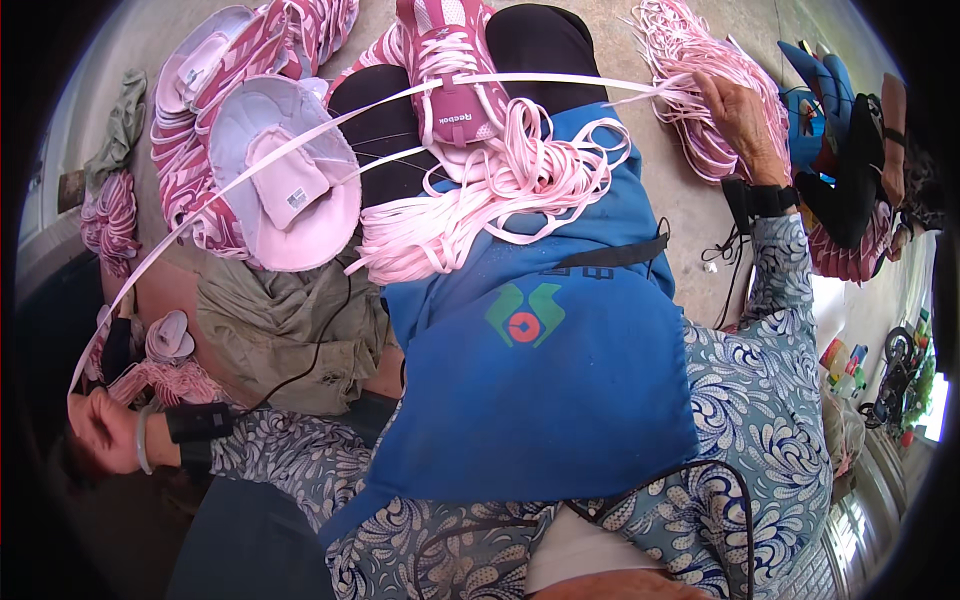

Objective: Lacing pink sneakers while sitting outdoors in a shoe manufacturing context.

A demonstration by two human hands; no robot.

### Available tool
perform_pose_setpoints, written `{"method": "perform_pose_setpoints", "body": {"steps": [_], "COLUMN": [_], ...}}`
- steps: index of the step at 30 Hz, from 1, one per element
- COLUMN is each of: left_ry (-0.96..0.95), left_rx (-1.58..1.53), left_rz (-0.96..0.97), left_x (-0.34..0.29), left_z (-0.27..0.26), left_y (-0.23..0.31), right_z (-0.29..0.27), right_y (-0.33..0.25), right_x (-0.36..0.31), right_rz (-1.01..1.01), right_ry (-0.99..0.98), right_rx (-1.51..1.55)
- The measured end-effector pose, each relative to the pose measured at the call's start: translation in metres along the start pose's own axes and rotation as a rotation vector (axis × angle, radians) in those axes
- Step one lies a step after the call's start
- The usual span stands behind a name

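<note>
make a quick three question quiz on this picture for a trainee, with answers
1. True or false: the left hand and right hand are wide apart, each gripping pink lace.
2. What colour is the apron? A) yellow B) blue C) white
3. Fill in: the pink shoe sits between two ____ trouser legs.

Key: 1. True. 2. B. 3. Black.

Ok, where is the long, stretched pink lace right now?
In the head view, the lace runs from the left hand, lower left, past the pink shoe, top centre, to the right hand, upper right.
</note>
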State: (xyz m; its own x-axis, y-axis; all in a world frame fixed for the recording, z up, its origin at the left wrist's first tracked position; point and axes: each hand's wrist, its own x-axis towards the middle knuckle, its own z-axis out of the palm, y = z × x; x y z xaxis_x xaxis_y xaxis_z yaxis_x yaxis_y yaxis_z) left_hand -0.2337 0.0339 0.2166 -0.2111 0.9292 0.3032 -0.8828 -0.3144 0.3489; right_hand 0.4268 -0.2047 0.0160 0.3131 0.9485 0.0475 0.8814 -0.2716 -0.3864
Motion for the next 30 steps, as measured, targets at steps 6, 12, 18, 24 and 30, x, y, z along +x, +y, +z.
{"method": "perform_pose_setpoints", "body": {"steps": [6,12,18,24,30], "left_ry": [0.089,-0.152,-0.287,-0.355,-0.656], "left_rx": [0.536,0.318,0.576,1.219,1.528], "left_rz": [0.003,-0.287,-0.763,-0.715,-0.306], "left_x": [-0.029,-0.063,-0.147,-0.178,-0.173], "left_z": [-0.032,-0.027,-0.020,-0.034,-0.052], "left_y": [-0.032,-0.094,-0.220,-0.297,-0.335], "right_z": [0.035,0.050,0.076,0.073,0.086], "right_y": [-0.004,-0.096,-0.171,-0.193,-0.197], "right_x": [0.020,0.053,0.067,0.062,0.064], "right_rz": [0.171,-0.333,-0.370,-0.371,-0.615], "right_ry": [-0.183,0.278,0.184,0.119,0.334], "right_rx": [-0.310,0.563,0.308,0.246,0.176]}}
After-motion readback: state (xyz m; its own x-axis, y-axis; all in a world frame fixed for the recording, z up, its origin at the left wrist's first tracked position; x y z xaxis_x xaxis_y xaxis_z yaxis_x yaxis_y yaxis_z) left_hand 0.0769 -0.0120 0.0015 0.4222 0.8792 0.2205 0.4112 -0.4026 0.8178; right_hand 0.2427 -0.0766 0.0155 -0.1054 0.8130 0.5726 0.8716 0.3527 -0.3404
